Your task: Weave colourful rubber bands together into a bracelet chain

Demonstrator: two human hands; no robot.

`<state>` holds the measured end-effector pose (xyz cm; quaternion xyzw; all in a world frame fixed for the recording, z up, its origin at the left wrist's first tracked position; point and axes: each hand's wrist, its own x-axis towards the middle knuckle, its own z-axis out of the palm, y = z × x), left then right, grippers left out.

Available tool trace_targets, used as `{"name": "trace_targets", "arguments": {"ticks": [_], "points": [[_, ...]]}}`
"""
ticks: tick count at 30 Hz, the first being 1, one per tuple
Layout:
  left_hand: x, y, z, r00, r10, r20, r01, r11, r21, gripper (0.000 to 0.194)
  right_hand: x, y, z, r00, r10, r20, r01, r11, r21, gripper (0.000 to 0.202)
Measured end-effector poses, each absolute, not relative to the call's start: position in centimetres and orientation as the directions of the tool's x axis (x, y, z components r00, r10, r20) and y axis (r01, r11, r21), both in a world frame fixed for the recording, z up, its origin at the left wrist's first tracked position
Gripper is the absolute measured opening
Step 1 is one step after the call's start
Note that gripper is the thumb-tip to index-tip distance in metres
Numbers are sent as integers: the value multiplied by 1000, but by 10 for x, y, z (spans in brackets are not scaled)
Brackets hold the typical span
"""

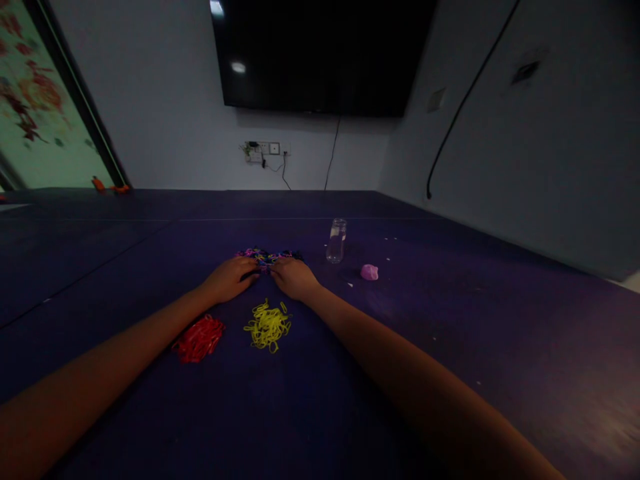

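Observation:
Both arms reach forward over a dark purple surface to a pile of mixed-colour rubber bands (270, 256). My left hand (233, 277) rests at the pile's near left side, fingers stretched out and touching it. At its near right side my right hand (294, 277) lies flat, fingertips among the bands. Part of the pile is hidden under the fingers. Closer to me are two sorted heaps: red rubber bands (200, 339) beside my left forearm, and yellow rubber bands (269, 327) between the two arms.
A clear open bottle (337, 241) stands upright right of my right hand. Near it lies a pink lump (369, 272), with small white scraps scattered around. A television (320, 53) hangs on the far wall above sockets (270, 148) and cables. Orange objects (99, 184) sit far left.

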<state>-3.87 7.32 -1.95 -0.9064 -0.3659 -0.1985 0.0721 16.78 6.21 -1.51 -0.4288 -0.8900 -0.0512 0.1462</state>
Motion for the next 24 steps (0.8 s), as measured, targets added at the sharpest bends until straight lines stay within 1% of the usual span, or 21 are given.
{"name": "trace_targets", "arguments": {"ticks": [6,10,17,24], "points": [[-36,71,-18,650,642,406,703,-711,-1,27,168,62,-15,-582,758,294,781,622,-56,31],[-35,68,-16,658,639,398,694,-720,7,27,168,61,-13,-580,765,280,787,615,-50,31],[-36,69,-18,652,627,426,684,-729,27,27,168,61,-13,-579,767,277,789,613,-46,32],[-37,71,-19,647,638,417,694,-720,24,27,168,60,-12,-589,758,280,782,622,-40,31]]}}
